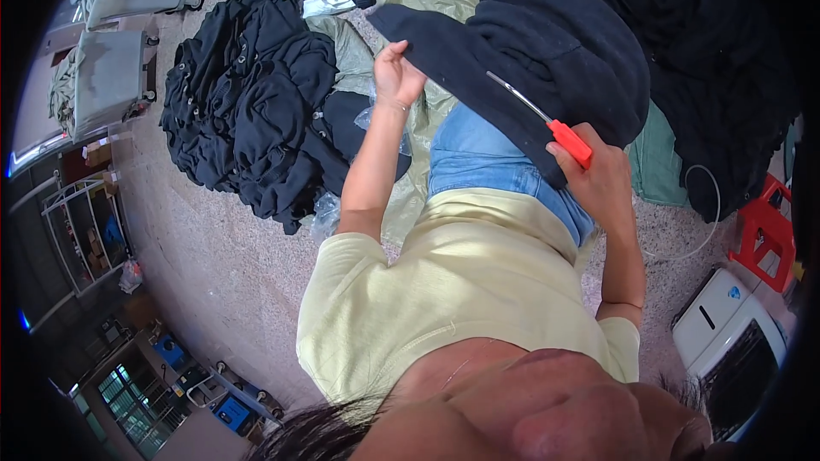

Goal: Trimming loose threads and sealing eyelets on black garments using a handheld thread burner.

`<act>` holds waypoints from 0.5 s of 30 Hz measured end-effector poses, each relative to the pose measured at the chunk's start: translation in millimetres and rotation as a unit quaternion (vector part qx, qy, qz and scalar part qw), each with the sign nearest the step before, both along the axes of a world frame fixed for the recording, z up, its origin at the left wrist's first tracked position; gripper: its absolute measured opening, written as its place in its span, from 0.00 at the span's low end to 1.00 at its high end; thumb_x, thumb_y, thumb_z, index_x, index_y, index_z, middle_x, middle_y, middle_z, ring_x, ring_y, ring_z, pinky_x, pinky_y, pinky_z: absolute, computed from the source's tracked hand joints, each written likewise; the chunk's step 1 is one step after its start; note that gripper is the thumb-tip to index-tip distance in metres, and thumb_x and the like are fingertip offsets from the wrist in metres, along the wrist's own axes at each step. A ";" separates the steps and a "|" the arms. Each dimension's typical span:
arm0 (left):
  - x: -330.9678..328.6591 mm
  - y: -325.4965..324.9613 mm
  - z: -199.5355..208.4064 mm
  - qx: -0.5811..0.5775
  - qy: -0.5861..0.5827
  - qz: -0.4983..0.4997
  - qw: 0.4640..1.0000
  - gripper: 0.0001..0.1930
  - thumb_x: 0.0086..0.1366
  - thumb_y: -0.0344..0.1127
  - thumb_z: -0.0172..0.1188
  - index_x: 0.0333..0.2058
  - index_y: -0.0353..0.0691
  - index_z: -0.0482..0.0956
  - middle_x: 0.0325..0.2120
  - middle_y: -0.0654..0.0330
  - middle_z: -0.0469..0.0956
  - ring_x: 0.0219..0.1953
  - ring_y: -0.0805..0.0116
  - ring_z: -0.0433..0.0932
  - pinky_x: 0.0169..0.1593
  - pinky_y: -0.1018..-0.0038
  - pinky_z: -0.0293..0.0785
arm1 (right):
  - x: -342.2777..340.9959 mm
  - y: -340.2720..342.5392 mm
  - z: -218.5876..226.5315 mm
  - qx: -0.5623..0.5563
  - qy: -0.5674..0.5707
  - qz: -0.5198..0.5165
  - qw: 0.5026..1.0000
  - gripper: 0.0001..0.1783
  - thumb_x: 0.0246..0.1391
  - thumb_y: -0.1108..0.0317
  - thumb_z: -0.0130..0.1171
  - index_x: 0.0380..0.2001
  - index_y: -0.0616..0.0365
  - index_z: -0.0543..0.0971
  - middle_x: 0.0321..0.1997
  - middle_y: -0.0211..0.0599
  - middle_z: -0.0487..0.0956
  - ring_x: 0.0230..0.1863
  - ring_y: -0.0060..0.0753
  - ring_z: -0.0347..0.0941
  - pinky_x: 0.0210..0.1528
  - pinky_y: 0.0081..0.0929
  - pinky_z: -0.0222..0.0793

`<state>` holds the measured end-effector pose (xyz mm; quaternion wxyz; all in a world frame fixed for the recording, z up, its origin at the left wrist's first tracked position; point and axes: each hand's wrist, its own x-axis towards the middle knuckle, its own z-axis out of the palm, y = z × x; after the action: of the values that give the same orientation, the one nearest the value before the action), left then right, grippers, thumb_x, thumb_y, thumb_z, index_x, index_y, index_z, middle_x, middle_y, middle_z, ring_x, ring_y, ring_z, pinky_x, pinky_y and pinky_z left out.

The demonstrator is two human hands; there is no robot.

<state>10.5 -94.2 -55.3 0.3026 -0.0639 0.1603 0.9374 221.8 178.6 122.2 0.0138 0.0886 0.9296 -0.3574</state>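
A dark navy or black garment [547, 43] lies across my lap and reaches forward over the pile ahead. My left hand [398, 77] is at its left edge, near a pointed corner, with the cloth pinched between thumb and fingers. In my right hand [602, 171] is a tool with a red handle [571, 143] and a slim metal shaft [519, 96]. The shaft points forward and left above the cloth; whether its tip touches the fabric I cannot tell. My right fingers wrap the handle and also lie close to the garment's near edge.
To the left a heap of dark buttoned garments [256, 111] sits on the speckled floor [222, 265]. More dark cloth [717, 43] is piled at the right, beside a green cloth [658, 162], a thin pale hose [717, 196], a red stool [763, 235] and a white box-like object [713, 312].
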 end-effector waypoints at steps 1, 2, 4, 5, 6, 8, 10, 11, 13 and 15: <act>12.4 11.7 4.7 0.003 -0.017 -0.004 1.000 0.21 0.62 0.28 0.47 0.53 0.30 0.73 0.54 0.49 0.76 0.59 0.50 0.72 0.66 0.54 0.63 | 0.9 1.5 -2.9 0.001 -0.001 -0.007 1.000 0.18 0.56 0.51 0.65 0.30 0.55 0.75 0.18 0.45 0.77 0.24 0.55 0.76 0.24 0.45 0.67; 27.0 17.6 5.5 -0.037 -0.081 -0.028 0.996 0.20 0.62 0.28 0.48 0.53 0.30 0.74 0.53 0.50 0.77 0.58 0.52 0.74 0.65 0.55 0.65 | 2.6 1.7 -6.3 0.009 -0.002 -0.009 1.000 0.18 0.56 0.51 0.65 0.31 0.54 0.75 0.18 0.45 0.77 0.24 0.55 0.76 0.25 0.45 0.67; 53.5 26.0 0.9 -0.092 0.007 -0.066 0.994 0.18 0.62 0.27 0.48 0.50 0.30 0.75 0.49 0.51 0.80 0.53 0.54 0.77 0.64 0.56 0.66 | 5.4 2.1 -8.6 0.015 -0.007 -0.014 1.000 0.18 0.55 0.51 0.65 0.31 0.54 0.75 0.18 0.45 0.77 0.24 0.56 0.76 0.25 0.45 0.67; 58.7 29.4 5.4 -0.145 0.029 -0.047 0.988 0.21 0.59 0.22 0.47 0.52 0.28 0.73 0.52 0.48 0.77 0.56 0.53 0.76 0.64 0.56 0.67 | 6.8 2.5 -8.6 0.026 -0.025 -0.004 0.999 0.18 0.55 0.51 0.65 0.31 0.54 0.75 0.18 0.44 0.77 0.24 0.55 0.76 0.25 0.45 0.67; 59.0 28.0 12.6 -0.071 0.001 -0.059 0.996 0.23 0.58 0.20 0.46 0.53 0.26 0.71 0.54 0.47 0.75 0.58 0.52 0.74 0.65 0.56 0.66 | 9.0 2.4 -8.7 0.037 -0.042 0.006 0.998 0.18 0.55 0.51 0.65 0.30 0.54 0.75 0.19 0.44 0.77 0.24 0.55 0.76 0.25 0.46 0.67; 54.9 21.9 20.0 -0.002 -0.029 -0.058 0.998 0.27 0.54 0.18 0.44 0.56 0.22 0.68 0.58 0.42 0.71 0.63 0.49 0.68 0.68 0.55 0.62 | 10.6 -0.7 -8.0 0.040 -0.045 0.020 0.998 0.18 0.55 0.51 0.65 0.30 0.54 0.75 0.19 0.44 0.77 0.24 0.55 0.76 0.25 0.46 0.67; 58.7 19.8 12.5 -0.026 0.000 -0.051 0.998 0.27 0.55 0.18 0.44 0.56 0.22 0.68 0.58 0.42 0.71 0.63 0.49 0.68 0.69 0.54 0.60 | 11.4 -3.2 -7.6 0.044 -0.046 0.033 0.997 0.18 0.55 0.51 0.65 0.30 0.54 0.75 0.19 0.44 0.77 0.24 0.55 0.76 0.25 0.46 0.67; 59.8 19.9 10.2 -0.048 0.029 -0.044 0.997 0.26 0.55 0.19 0.44 0.56 0.22 0.68 0.58 0.43 0.71 0.64 0.49 0.68 0.69 0.53 0.58 | 11.3 -3.9 -7.7 0.059 -0.040 0.040 0.997 0.18 0.54 0.51 0.66 0.30 0.54 0.75 0.19 0.45 0.77 0.24 0.56 0.76 0.25 0.46 0.67; 62.9 22.4 10.0 -0.028 0.012 -0.038 0.999 0.26 0.55 0.20 0.44 0.56 0.23 0.68 0.59 0.43 0.71 0.64 0.49 0.68 0.69 0.53 0.58 | 13.4 -3.7 -8.2 0.074 -0.037 0.045 0.996 0.18 0.54 0.51 0.66 0.30 0.54 0.75 0.19 0.45 0.77 0.23 0.56 0.76 0.25 0.46 0.68; 71.8 27.1 14.2 0.049 -0.071 -0.048 0.995 0.27 0.55 0.22 0.46 0.57 0.25 0.69 0.59 0.45 0.71 0.64 0.49 0.67 0.69 0.53 0.59 | 18.3 -0.4 -8.9 0.028 -0.009 -0.001 1.000 0.16 0.54 0.52 0.66 0.32 0.52 0.77 0.20 0.45 0.77 0.24 0.55 0.76 0.25 0.45 0.68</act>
<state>82.3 -67.1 -41.0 0.3606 -0.1077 0.0947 0.9216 240.1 178.2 113.3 0.0190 0.0933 0.9389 -0.3307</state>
